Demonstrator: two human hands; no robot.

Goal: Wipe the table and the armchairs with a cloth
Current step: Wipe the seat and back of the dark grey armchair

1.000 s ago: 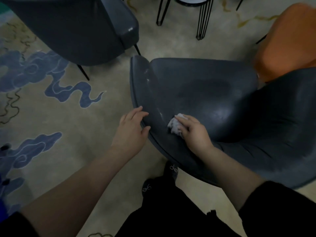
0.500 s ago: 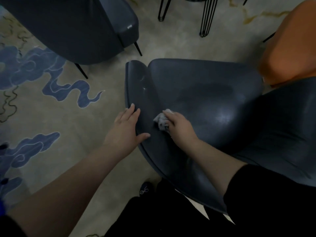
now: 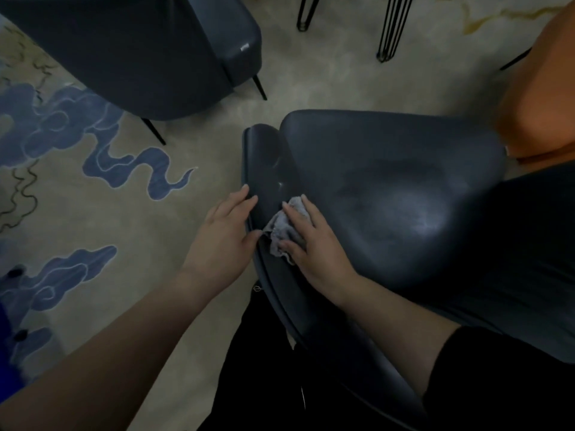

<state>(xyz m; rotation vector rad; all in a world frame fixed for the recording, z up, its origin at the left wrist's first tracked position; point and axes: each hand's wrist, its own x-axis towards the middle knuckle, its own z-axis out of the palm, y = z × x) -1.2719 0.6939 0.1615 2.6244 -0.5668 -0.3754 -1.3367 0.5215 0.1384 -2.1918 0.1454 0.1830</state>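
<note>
A dark grey armchair (image 3: pixel 404 194) fills the middle and right of the view, its seat facing up at me. My right hand (image 3: pixel 314 244) presses a small crumpled grey cloth (image 3: pixel 281 228) against the inner side of the chair's left armrest (image 3: pixel 264 160). My left hand (image 3: pixel 224 237) lies on the outer edge of that armrest, fingers over the rim and thumb touching the cloth's side. Part of the cloth is hidden under my right palm.
A second dark armchair (image 3: pixel 140 51) stands at the upper left on thin black legs. An orange chair (image 3: pixel 541 98) is at the right edge. Black wire table legs (image 3: pixel 392 29) rise at the top. The beige carpet (image 3: pixel 124 188) carries blue cloud patterns.
My right hand with the cloth has slid left and forward along the inside of the armrest. My left hand shifted forward along the armrest's outer rim.
</note>
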